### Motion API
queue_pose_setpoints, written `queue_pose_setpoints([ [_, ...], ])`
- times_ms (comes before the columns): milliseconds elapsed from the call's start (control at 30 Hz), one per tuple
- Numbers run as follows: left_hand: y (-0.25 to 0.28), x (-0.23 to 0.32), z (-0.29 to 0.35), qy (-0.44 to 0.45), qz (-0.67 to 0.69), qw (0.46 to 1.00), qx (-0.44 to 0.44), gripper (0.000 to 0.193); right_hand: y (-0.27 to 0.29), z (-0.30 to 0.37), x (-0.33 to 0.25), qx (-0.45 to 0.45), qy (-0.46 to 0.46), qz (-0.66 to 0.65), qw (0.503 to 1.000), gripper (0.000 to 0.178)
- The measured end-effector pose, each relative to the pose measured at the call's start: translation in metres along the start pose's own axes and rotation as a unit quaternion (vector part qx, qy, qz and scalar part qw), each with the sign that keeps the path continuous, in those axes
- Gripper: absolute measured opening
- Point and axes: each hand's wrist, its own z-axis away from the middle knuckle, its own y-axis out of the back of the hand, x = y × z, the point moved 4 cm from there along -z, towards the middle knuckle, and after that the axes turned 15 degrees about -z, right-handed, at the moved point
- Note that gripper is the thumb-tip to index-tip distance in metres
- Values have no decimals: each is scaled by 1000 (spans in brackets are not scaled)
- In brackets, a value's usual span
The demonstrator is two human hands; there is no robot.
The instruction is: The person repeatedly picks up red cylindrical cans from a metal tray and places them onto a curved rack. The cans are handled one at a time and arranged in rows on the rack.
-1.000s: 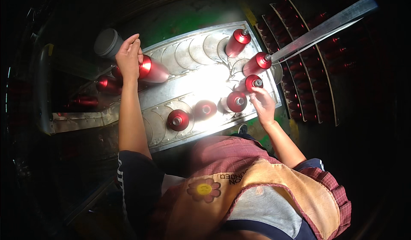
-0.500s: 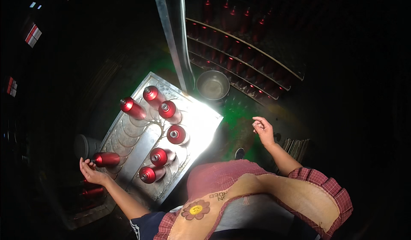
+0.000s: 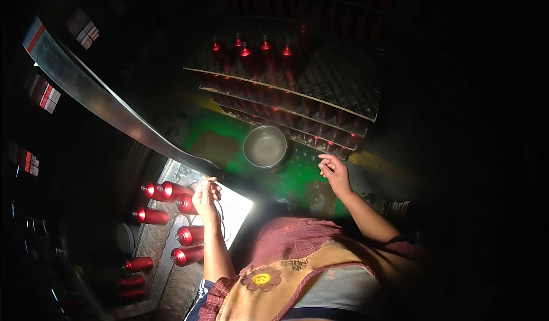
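Note:
My left hand (image 3: 207, 199) is raised over the tray-like metal table, beside the red bottles. Its fingers are loosely bent and apart, with nothing seen in them. Nearest to it is a glossy red bottle (image 3: 186, 204) with a narrow silver neck, partly behind the hand. Two more red bottles, one (image 3: 191, 235) above another (image 3: 187, 256), show left of my forearm. To the right, away from the table, my right hand (image 3: 335, 175) hangs in the air, fingers half curled and apart, holding nothing visible. Further red bottles, such as one (image 3: 151, 216) at the table's left side, stand on the metal surface.
A long metal bar (image 3: 114, 110) crosses the upper left toward the table (image 3: 171, 175). Beyond my hands sits a round metal bowl (image 3: 265, 147) on the green-lit floor. Behind it, stacked boards (image 3: 343, 100) carry many red bottles. A pale bucket (image 3: 124, 238) stands left of the table.
My left hand has left the red bottle at the table's left side and moved right, across the table. The view has turned, shifting the table and bowl leftward and down. My right hand stays half curled.

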Motion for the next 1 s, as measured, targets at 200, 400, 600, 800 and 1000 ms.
queue_pose_setpoints([
  [200, -95, -7, -148, 9, -35, 999, -35, 22, 32, -71, -28, 27, 29, -3, 999, 33],
  [400, -214, -6, -357, -70, -10, 997, -30, 24, 7, -229, -81, 7, 92, 71, 993, 43],
  [600, -336, 8, -514, -287, -244, 926, -15, 17, -77, -441, -94, -30, 243, 288, 926, 48],
  [800, -370, -2, -535, -158, -158, 954, -197, 23, -108, -523, -52, -90, 144, 200, 965, 37],
  [1000, -381, 18, -528, -82, -141, 920, -355, 44, -40, -558, -79, 128, 4, 2, 992, 72],
])
